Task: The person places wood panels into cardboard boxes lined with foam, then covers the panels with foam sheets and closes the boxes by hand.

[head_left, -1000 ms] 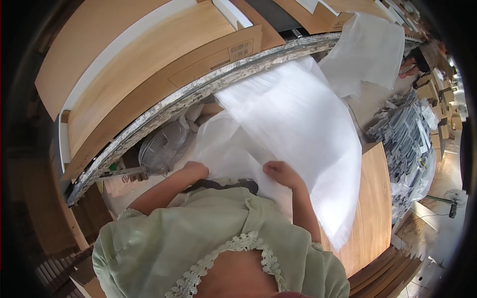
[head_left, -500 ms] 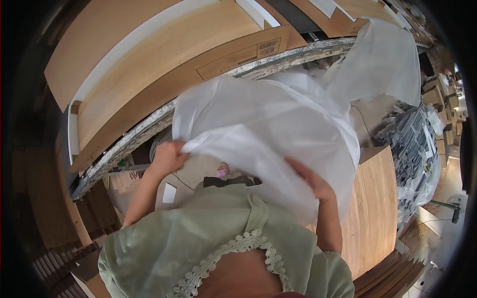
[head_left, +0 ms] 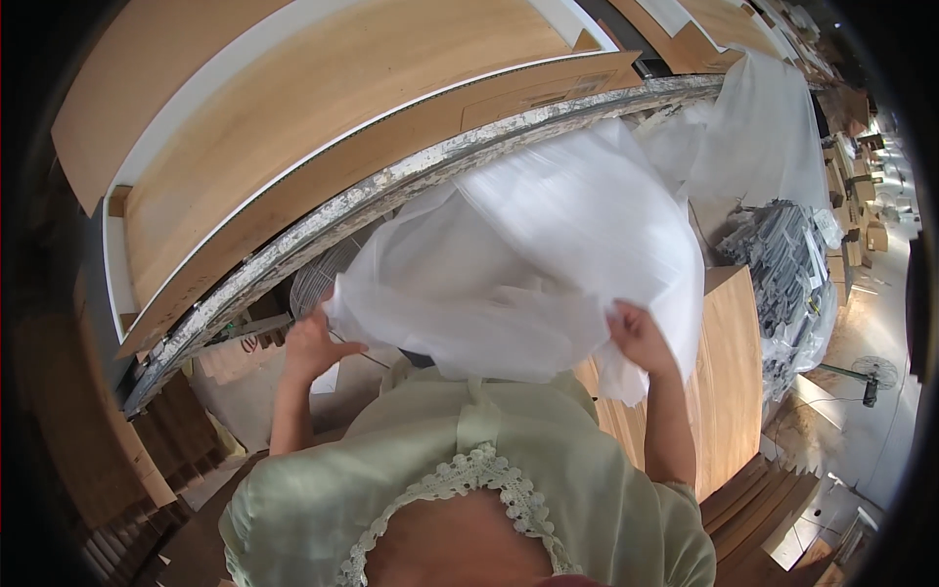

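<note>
A large, thin white packing sheet (head_left: 469, 293), soft and translucent, billows in front of me between my two hands. My right hand (head_left: 641, 338) is closed on its right part, with folds hanging below the fingers. At the sheet's left corner is my left hand (head_left: 311, 347), its thumb stretched away from the fingers. The fingertips there touch or nearly touch the sheet's edge. Beyond the sheet, an open cardboard carton (head_left: 411, 132) holding a wood-coloured panel (head_left: 342, 108) lies on a conveyor with a worn metal edge (head_left: 293, 249).
A stack of wood-grain boards (head_left: 724, 382) stands at my right. Past it are a heap of grey plastic-wrapped strips (head_left: 778, 289) and a fan (head_left: 871, 377). Another white sheet (head_left: 763, 127) hangs over the conveyor's far right. Brown boards (head_left: 176, 440) stand at the left.
The sheet has swung and spread, its near edge now lower across my front. My right hand has closed on it; my left thumb has opened away from the fingers. The carton appears shifted leftward.
</note>
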Demonstrator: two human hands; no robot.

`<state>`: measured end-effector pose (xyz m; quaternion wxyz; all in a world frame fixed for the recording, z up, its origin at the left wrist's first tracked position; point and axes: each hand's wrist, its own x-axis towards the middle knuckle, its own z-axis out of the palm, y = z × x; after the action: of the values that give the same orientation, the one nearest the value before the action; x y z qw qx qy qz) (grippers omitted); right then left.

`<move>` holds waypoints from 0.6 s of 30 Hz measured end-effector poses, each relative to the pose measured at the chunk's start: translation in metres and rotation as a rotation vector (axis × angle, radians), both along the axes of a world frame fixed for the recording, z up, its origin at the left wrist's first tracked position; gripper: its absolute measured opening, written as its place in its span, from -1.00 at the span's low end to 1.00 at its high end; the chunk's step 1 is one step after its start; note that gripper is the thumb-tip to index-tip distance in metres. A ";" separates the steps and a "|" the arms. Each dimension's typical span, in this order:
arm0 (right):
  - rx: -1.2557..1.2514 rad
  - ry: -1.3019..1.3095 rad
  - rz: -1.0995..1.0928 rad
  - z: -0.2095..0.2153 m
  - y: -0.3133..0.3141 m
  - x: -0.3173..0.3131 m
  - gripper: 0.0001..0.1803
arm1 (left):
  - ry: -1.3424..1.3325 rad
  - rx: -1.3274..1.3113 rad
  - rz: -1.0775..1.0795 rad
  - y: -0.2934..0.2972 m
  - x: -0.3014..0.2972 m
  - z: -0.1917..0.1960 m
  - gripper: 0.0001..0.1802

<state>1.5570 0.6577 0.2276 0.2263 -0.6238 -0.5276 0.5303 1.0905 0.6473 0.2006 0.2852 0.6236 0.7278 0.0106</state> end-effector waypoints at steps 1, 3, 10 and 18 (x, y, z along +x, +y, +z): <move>0.106 0.010 0.067 0.024 0.026 -0.004 -0.90 | -0.281 0.176 -0.006 0.019 0.019 0.031 0.19; 0.226 0.223 0.222 0.096 0.072 -0.048 -0.90 | -0.296 0.636 -0.302 0.050 0.042 0.033 0.09; 0.432 0.071 0.669 0.241 0.159 -0.157 -0.54 | -1.360 0.237 0.050 0.104 0.117 0.086 -0.24; 0.646 0.012 0.463 0.159 0.175 0.065 0.10 | -1.590 0.468 0.675 0.058 0.007 0.066 -0.45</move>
<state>1.6224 0.8326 0.3871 0.2885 -0.3819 -0.7926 0.3778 1.0971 0.7051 0.2671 0.5526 0.2270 0.4392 0.6710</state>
